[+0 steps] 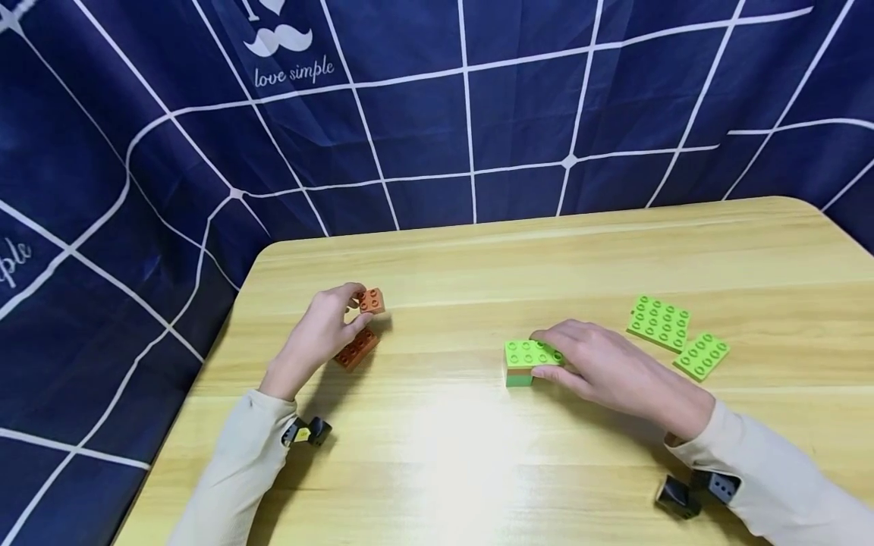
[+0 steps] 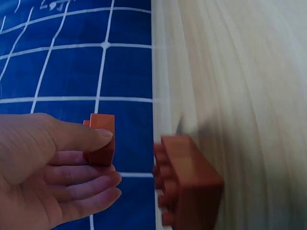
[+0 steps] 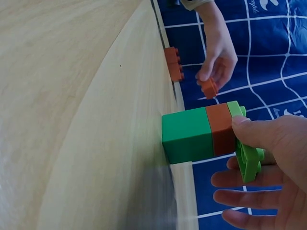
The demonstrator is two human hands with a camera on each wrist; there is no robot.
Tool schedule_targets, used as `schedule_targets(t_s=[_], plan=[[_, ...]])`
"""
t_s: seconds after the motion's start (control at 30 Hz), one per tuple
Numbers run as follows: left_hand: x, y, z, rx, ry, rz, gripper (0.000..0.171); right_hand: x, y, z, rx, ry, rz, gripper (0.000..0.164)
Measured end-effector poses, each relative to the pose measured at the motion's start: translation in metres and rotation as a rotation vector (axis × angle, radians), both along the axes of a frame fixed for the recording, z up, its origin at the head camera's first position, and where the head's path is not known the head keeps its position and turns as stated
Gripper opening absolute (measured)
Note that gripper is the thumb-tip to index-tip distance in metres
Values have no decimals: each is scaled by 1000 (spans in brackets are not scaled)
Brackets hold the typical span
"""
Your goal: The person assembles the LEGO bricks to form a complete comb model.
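My left hand (image 1: 315, 332) pinches a small orange toy brick (image 1: 372, 301) between thumb and fingers, lifted off the table. Just below it lies a longer orange brick (image 1: 356, 349), its studs up. My right hand (image 1: 601, 364) pinches the lime plate (image 1: 524, 352) topping a small stack on the table. In the right wrist view that stack shows a dark green brick (image 3: 187, 136) at the bottom, an orange brick (image 3: 220, 129) in the middle and the lime plate overhanging towards my palm. The thumb lies at the plate's near side; some fingertips are hidden behind it.
Two loose lime plates, a larger one (image 1: 659, 324) and a smaller one (image 1: 702, 356), lie right of my right hand. The wooden table (image 1: 437, 288) ends at a dark blue cloth (image 1: 519, 121) with white lines behind and to the left.
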State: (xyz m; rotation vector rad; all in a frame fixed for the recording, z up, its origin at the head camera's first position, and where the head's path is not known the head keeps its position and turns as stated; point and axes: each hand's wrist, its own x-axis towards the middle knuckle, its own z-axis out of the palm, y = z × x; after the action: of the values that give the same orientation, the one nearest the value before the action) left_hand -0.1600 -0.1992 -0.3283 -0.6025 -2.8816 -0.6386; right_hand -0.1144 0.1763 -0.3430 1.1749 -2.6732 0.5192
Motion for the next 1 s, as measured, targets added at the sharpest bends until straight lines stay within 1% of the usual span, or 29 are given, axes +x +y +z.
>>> schedule_targets(t_s=[0.17,0.37,0.5,0.73,1.0], plan=[[5,16,6,2,32,-53,33,0,-1,0,5,-6,-1,44],[12,41,16,30,66,-126,31,0,-2,2,10,-3,-3,45],[13,54,19,35,73,-163,29,0,-1,3,13,-3,-4,45],[13,67,18,30,74,-207,31,1,-1,3,8,0,6,44],[14,76,16,13,66,-221,35,2,0,2,3,9,2,44]])
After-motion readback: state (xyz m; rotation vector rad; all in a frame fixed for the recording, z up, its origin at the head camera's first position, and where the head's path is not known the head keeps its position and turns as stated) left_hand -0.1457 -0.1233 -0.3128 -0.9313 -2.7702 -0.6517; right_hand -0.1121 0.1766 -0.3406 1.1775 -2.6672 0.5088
